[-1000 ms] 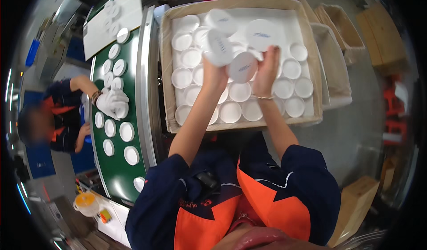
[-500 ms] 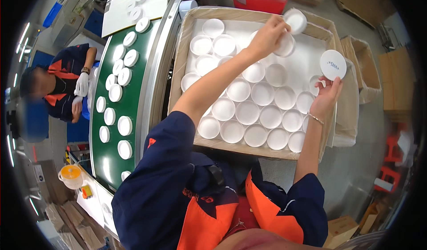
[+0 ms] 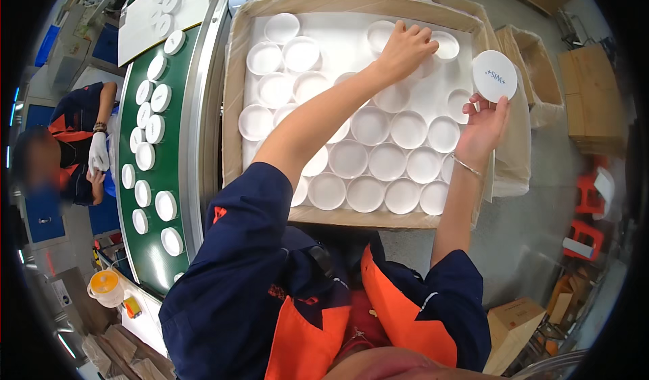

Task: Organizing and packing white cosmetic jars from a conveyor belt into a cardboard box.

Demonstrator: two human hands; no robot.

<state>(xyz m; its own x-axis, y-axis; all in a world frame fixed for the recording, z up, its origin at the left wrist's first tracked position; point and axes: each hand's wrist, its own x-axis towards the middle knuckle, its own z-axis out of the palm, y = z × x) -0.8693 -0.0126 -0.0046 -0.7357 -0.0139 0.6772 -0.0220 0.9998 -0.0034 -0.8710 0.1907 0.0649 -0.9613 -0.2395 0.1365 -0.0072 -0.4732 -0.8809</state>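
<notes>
Right hand [image 3: 483, 127] has a white round lid [image 3: 494, 76] pinched at its fingertips, up over the cardboard box's [image 3: 233, 110] right edge. Left hand [image 3: 405, 49] presses curled fingers onto white cups [image 3: 385, 160] at the far side.

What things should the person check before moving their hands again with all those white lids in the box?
1. Right hand grips the round white lid: ok, held at its lower edge by the fingertips, above the box's right rim.
2. Left hand placed on the lids at the far right corner of the cardboard box: ok, fingers rest there; what they grip, cannot tell.
3. Lids in the box sit in tidy rows: ok near the front; far rows are looser.
4. Free space in the box: ok, bare white liner shows at the far middle.
5. Green conveyor belt at the left carries lids in rows: ok.
</notes>
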